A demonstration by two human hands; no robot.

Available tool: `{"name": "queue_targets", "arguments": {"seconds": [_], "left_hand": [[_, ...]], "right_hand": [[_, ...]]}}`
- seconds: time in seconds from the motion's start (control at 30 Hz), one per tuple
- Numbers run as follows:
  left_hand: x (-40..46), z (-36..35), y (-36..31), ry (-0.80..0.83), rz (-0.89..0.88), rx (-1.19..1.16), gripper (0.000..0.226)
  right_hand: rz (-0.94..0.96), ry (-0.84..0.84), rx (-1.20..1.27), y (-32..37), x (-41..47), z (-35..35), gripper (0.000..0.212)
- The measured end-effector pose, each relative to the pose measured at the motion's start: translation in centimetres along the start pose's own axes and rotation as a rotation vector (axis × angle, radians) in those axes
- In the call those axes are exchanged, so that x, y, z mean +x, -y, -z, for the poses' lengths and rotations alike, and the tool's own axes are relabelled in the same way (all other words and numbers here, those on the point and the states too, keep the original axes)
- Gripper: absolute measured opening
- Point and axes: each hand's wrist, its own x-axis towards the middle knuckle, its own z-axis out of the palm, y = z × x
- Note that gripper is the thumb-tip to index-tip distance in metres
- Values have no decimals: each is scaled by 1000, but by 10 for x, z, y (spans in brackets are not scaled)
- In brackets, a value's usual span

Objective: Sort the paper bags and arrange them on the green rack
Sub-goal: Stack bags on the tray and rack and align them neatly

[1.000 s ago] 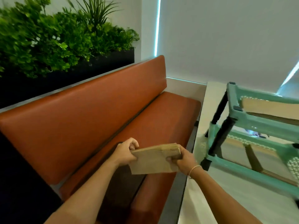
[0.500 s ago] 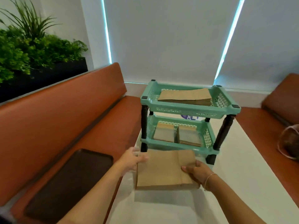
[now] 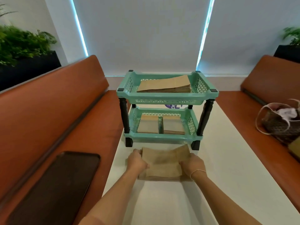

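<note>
bag stack [image 3: 163,164] flat, crosswise (both hands)

A purple sticker [image 3: 173,106] behind the green rack [image 3: 167,96] reads "Cla", partly hidden.

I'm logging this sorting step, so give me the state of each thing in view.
held bags: gripped at both sides, on the table
left hand: gripping
right hand: gripping
green rack: upright
top stack: lying flat
lower stacks: side by side
</note>
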Motion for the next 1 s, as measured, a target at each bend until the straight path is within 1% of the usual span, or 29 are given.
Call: {"name": "queue_targets", "arguments": {"seconds": [0.13, 0.23, 0.37, 0.43, 0.57, 0.7, 0.77, 0.8, 0.87, 0.9, 0.93, 1.0], "left_hand": [[0, -2, -3, -15, 12, 26, 68], [1, -3, -3, -16, 21, 47, 68], [-2, -1, -5, -19, 40, 58, 68], [-2, -2, -5, -20, 44, 54, 67], [-6, -1, -6, -26, 46, 31, 67], [-12, 0, -2, -66, 28, -58, 72], [-13, 1, 3, -74, -12, -122, 84], [-15, 2, 5, -63, -17, -189, 91], [-21, 5, 7, 6, -11, -394, 98], [-24, 6, 8, 45, -16, -495, 93], [-30, 8, 8, 84, -26, -572, 83], [-38, 8, 11, 139, -56, -659, 64]], "right_hand": [[30, -90, -38, 5, -1, -6, 32], [85, -145, -119, 11, -5, -5, 27], [113, -139, -162, 17, -10, 1, 26], [123, -124, -111, 19, -12, 4, 26], [66, -26, 294, 23, -20, 9, 37], [7, 45, 635, 13, -20, 19, 35], [-26, 158, 907, 0, -20, 24, 41], [-41, 234, 1039, -7, -20, 26, 43], [-14, 355, 1181, -22, -21, 27, 47], [13, 389, 1208, -28, -23, 26, 49], [43, 414, 1222, -32, -25, 26, 53], [91, 428, 1188, -37, -32, 23, 59]]}}
